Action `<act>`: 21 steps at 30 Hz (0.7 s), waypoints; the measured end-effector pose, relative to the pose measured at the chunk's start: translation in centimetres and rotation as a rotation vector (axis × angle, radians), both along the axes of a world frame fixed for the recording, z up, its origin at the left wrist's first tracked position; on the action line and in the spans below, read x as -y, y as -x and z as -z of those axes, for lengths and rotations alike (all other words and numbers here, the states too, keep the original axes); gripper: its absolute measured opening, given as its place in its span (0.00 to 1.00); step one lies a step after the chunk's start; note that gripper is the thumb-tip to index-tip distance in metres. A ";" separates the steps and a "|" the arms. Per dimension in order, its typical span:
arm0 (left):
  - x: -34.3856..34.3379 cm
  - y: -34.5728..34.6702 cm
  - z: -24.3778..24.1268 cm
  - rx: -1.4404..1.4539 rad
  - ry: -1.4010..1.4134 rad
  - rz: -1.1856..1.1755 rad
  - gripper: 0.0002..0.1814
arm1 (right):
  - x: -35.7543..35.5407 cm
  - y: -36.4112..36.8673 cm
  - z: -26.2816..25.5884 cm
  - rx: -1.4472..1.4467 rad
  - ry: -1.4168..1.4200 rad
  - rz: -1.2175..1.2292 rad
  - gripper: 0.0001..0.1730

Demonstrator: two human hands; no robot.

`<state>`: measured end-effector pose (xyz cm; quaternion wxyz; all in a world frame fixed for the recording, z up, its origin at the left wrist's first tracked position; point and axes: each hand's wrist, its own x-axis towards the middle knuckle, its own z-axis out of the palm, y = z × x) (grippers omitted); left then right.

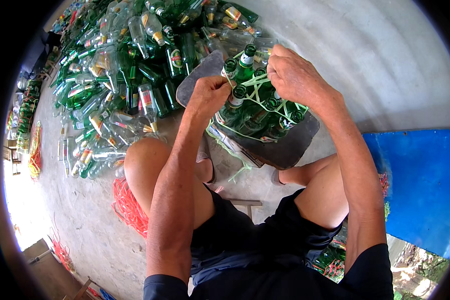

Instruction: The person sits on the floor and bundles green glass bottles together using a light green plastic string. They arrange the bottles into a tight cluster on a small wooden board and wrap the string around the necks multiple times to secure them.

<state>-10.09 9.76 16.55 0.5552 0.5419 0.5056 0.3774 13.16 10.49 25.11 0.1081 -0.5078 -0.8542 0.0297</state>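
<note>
Several green glass beer bottles stand upright in a tight cluster before me, on a dark flat slab. Pale green plastic twine loops around the bottles and crosses between their necks. At the cluster's left side my left hand pinches the twine beside a bottle neck. My right hand is closed on the twine above the far right of the cluster; its fingertips are partly hidden. A loose tail of twine hangs over the slab's near side, beside a boxy support.
A large heap of loose green and clear glass bottles covers the floor at left. Red plastic twine lies by my left knee. A blue panel stands at right. Bundled bottles are stacked at the far left.
</note>
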 end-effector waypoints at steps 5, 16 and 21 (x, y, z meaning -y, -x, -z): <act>0.2 0.0 -0.3 -0.006 0.015 -0.016 0.14 | -0.6 -0.2 0.1 0.038 0.037 0.007 0.08; 0.3 -0.1 -0.7 0.023 0.065 -0.022 0.14 | -3.2 0.8 -0.6 0.181 0.226 0.136 0.08; 0.3 -0.3 -0.6 0.027 0.056 -0.039 0.13 | -3.8 1.4 -1.6 0.081 0.332 0.153 0.06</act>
